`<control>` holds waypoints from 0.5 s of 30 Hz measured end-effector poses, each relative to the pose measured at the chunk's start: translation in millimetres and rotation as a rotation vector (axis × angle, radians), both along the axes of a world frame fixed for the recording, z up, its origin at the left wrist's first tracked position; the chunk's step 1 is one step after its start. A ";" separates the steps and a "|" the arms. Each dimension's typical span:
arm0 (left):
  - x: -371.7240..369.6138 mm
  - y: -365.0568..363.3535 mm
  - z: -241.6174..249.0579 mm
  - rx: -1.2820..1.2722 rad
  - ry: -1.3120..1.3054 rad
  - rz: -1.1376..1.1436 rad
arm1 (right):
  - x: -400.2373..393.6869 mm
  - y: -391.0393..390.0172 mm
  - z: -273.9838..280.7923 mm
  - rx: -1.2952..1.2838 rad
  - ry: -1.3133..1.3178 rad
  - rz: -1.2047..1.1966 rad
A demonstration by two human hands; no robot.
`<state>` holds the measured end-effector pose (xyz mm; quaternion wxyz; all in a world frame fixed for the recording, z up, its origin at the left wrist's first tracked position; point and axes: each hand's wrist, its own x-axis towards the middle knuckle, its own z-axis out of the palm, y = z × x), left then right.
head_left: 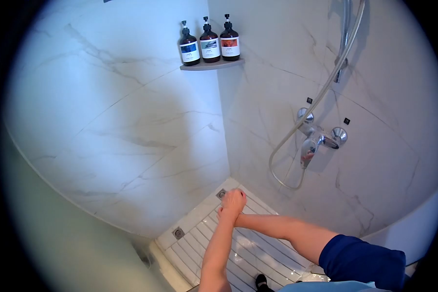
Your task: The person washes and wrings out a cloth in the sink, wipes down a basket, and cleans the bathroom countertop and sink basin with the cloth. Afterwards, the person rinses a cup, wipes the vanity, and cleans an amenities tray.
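Observation:
My left hand (pixel 234 199) is stretched out over the slatted shower floor (pixel 258 253), low near the corner. Its fingers look curled in, and whatever they may hold is hidden. My right hand (pixel 220 212) comes in from the right and crosses against the left wrist. Only a bit of it shows past the left forearm, so its fingers are mostly hidden. Just beyond the left hand is a small square metal floor drain (pixel 221 193).
Three pump bottles (pixel 209 46) stand on a corner shelf (pixel 211 65). A chrome mixer tap (pixel 316 138) with a looping shower hose (pixel 297 124) is on the right wall. A second drain (pixel 178 233) lies at the left floor edge. A dark shoe (pixel 261 281) shows below.

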<state>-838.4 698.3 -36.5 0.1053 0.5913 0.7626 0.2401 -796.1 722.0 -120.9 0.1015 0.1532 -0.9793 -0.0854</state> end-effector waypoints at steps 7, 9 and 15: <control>-28.5 -11.3 16.6 0.489 0.043 0.252 | 48.0 -42.6 48.8 -0.104 -0.004 -0.138; -21.2 -47.4 25.3 0.626 -0.076 0.393 | 89.9 -59.3 2.3 -0.329 -0.169 -0.274; 164.0 -168.3 -27.3 0.251 -0.528 -0.001 | 201.3 -178.4 4.4 0.775 -0.548 -0.796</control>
